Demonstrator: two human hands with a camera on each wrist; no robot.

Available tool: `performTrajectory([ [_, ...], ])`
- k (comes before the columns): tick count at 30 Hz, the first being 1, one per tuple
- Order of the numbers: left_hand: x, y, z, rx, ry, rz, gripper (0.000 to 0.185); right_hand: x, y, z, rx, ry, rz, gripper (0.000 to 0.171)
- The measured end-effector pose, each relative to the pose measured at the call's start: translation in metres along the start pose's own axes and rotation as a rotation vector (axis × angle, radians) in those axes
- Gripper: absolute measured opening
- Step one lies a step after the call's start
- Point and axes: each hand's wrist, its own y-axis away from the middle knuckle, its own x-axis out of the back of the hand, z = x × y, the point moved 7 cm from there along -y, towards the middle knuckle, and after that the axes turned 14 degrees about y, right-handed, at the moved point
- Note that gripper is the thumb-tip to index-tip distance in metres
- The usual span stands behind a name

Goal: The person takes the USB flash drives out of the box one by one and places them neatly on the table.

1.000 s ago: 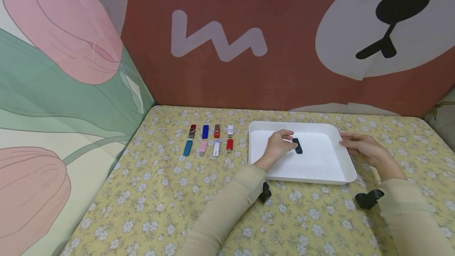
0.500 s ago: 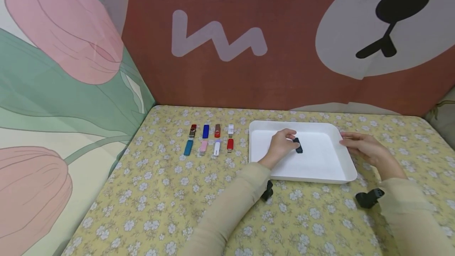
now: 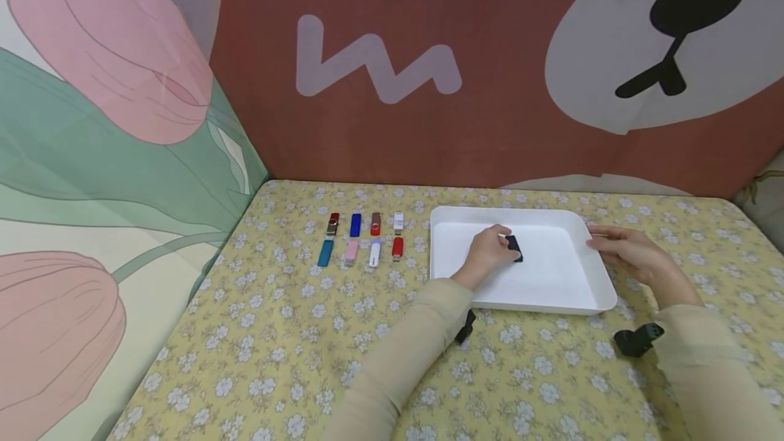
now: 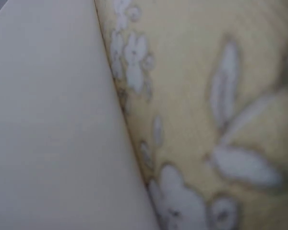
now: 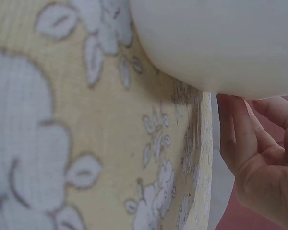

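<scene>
While no writing shows, left hand (image 3: pixel 486 251) pinching black drive (image 3: pixel 514 248) in tray (image 3: pixel 569 291), right hand (image 3: pixel 625 254) relaxed at rim.

White tray (image 5: pixel 221 43) edge over floral tablecloth (image 5: pixel 86 143); right hand (image 5: pixel 259 158) fingers loosely curled beside it

The left hand (image 3: pixel 486 252) has crept slightly toward the upper right of the white tray (image 3: pixel 545 291), nudging the black stick (image 3: pixel 514 248) along.
</scene>
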Motion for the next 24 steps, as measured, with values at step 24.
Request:
performTrajectory([
  [24, -0.0089, -0.0016, -0.0002, -0.128, -0.374, -0.111, 0.052, -0.001, 0.0003, 0.001, 0.019, -0.014, -0.024, 0.026],
])
